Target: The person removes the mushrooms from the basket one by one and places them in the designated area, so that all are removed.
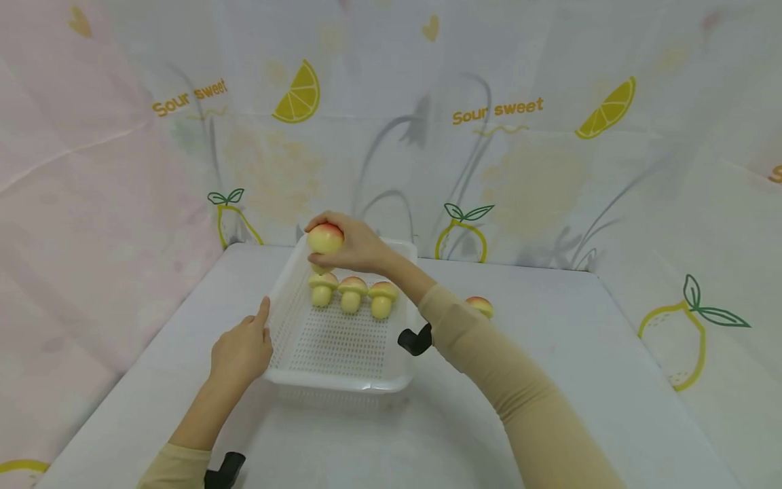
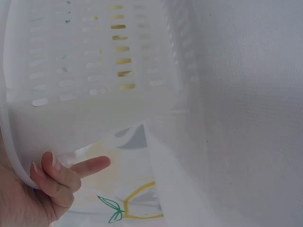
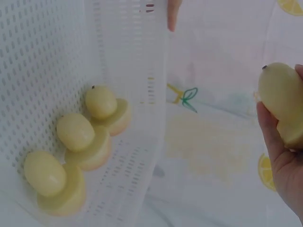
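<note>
My right hand (image 1: 356,246) grips a toy mushroom (image 1: 326,238) with a red-tinged yellow cap, above the far left part of a white plastic basket (image 1: 342,382). In the right wrist view its pale yellow stem (image 3: 279,90) sticks out past the fingers. Three similar mushrooms stand in a row inside the basket: a left one (image 1: 322,293), a middle one (image 1: 351,299) and a right one (image 1: 381,305). On the basket's left rim, my left hand (image 1: 242,350) holds on with curled fingers, the index finger stretched out along the side.
Another mushroom (image 1: 480,305) sits on the white table (image 1: 525,380) right of the basket, partly hidden behind my right sleeve. A printed cloth (image 1: 379,88) with lemons hangs behind the table. Black wrist mounts (image 1: 415,339) stick out from both sleeves.
</note>
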`<action>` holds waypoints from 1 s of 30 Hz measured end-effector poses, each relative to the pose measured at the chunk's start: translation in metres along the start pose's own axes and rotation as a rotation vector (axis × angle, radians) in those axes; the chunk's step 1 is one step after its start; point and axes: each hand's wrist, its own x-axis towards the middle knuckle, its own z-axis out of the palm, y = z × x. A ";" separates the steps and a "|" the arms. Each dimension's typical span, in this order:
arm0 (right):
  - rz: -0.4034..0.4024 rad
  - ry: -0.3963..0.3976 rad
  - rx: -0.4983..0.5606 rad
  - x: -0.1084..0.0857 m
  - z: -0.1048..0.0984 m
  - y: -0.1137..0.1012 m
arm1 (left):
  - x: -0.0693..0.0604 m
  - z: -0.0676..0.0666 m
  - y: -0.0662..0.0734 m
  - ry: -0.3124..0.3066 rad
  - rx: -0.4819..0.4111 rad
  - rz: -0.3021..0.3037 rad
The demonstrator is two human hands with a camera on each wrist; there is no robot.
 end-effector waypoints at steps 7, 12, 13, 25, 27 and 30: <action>-0.129 0.048 -0.058 -0.005 -0.014 -0.006 | 0.000 -0.001 0.002 0.004 0.001 0.004; -0.156 0.064 -0.086 -0.012 -0.021 -0.003 | 0.000 -0.001 0.003 0.000 0.000 0.001; -0.156 0.067 -0.091 -0.013 -0.023 -0.002 | 0.000 -0.001 0.003 0.000 0.003 0.000; -0.108 0.113 -0.089 -0.035 -0.046 0.011 | 0.001 0.000 0.002 -0.010 0.009 -0.006; -0.083 0.118 -0.099 -0.039 -0.050 0.012 | 0.001 0.000 0.001 -0.010 0.009 -0.008; -0.063 0.135 -0.107 -0.042 -0.056 0.015 | 0.000 0.000 0.001 -0.012 0.007 -0.006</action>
